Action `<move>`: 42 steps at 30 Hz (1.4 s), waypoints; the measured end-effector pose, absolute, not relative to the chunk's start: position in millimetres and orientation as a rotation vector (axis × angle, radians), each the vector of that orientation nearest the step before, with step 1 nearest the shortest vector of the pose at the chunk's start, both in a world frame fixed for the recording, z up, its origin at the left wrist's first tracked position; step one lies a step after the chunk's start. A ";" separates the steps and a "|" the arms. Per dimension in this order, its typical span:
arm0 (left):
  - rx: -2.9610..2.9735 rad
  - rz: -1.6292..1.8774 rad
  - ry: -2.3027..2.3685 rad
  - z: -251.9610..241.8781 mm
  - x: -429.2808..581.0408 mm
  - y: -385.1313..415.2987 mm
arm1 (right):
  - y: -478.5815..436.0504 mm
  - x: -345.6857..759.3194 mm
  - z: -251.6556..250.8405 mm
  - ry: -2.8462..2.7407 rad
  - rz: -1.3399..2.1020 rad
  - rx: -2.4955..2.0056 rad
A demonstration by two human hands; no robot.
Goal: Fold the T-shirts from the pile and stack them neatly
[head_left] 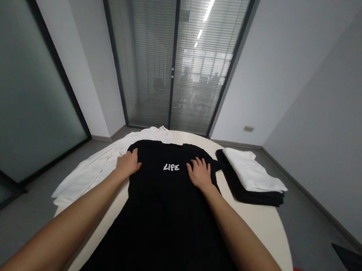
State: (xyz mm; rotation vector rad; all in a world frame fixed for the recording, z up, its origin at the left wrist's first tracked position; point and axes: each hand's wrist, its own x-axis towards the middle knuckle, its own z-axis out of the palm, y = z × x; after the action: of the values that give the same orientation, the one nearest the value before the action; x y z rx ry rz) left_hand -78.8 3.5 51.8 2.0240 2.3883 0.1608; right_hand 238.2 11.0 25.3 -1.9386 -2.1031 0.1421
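Black fabric T-shirt (163, 211) printed "LIFE" lies flat on the round white table (265, 224). Left hand (128, 163) and right hand (199, 172) rest open-palmed on its chest, gripping nothing. Right of the right fingers sits a folded black-and-white clothes stack (250, 179); left of the left fingers, white cloth (89, 173).

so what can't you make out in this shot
Head view only:
black shirt: its hem runs off the bottom edge.
white cloth: part lies hidden under the black shirt.
folded stack: the black layers are too small to count.
room behind the blinds: blurred by slats and glare.
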 end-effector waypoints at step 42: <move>1.709 0.073 2.488 73.2 -85.3 -65.8 | -59.4 337.4 91.3 -2.030 1.302 -1.417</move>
State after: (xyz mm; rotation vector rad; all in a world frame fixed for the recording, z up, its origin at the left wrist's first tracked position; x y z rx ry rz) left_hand -85.3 -65.8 73.2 1.7086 2.4876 0.0731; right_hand 337.4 -59.4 91.3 -1.4174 -2.0303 1.3019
